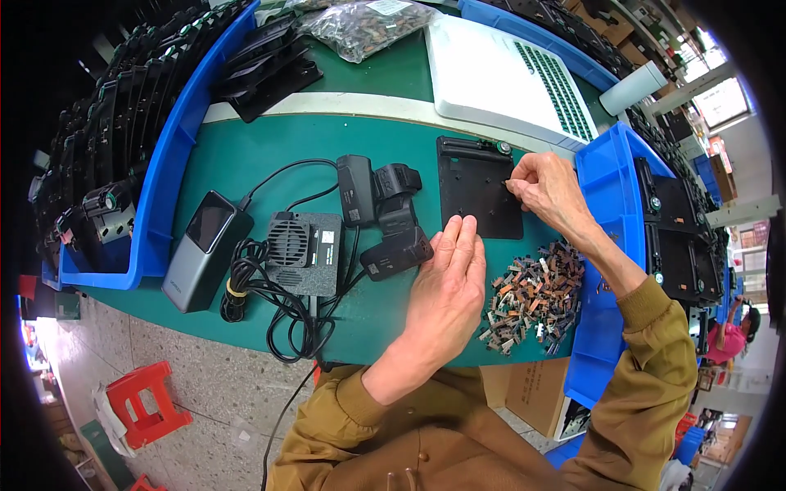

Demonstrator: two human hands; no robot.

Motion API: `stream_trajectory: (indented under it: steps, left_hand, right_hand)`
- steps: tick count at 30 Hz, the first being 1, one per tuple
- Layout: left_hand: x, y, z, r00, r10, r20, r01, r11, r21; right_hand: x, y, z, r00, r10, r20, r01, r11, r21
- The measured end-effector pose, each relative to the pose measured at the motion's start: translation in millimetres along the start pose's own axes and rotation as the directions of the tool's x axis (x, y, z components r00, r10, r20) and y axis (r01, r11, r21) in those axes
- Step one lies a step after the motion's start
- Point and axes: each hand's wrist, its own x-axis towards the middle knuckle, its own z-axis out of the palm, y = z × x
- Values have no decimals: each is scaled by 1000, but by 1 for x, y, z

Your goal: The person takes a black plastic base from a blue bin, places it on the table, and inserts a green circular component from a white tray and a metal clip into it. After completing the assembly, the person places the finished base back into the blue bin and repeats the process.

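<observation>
A flat black plastic panel (477, 196) with a raised bar and a small round part along its far edge lies on the green table. My left hand (446, 282) is stretched out flat, fingers together, its fingertips at the panel's near left corner. At the panel's right side my right hand (547, 192) is closed in a pinch; whatever sits between thumb and forefinger is too small to make out. Just nearer than the panel lies a heap of small metal clips (534, 301), copper and silver in colour.
Left of my hands are a power bank (207, 250), a black fan unit (304, 252) with coiled cables, and a strapped black device (359, 192). Blue bins (176, 155) of black panels flank the table; another blue bin (602, 335) stands right. Behind are a white tray (491, 74) and bagged parts (364, 29).
</observation>
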Motion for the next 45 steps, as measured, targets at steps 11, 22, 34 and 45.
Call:
stream_trajectory:
  steps: [11, 22, 34, 45]
  left_hand:
    - [-1, 0, 1, 1000, 0, 4, 0, 1000, -4]
    - [-1, -1, 1, 1000, 1, 0, -1, 1000, -4]
    - [-1, -1, 1, 1000, -3, 9, 3, 1000, 16]
    - [0, -1, -1, 1000, 5, 21, -5, 999, 35]
  right_hand:
    - [-7, -16, 2, 939, 337, 64, -337, 869, 363]
    - [-7, -16, 7, 963, 268, 1, -260, 934, 246]
    - [1, -23, -19, 919, 354, 173, -389, 884, 259]
    - [11, 1, -15, 992, 122, 42, -122, 993, -10]
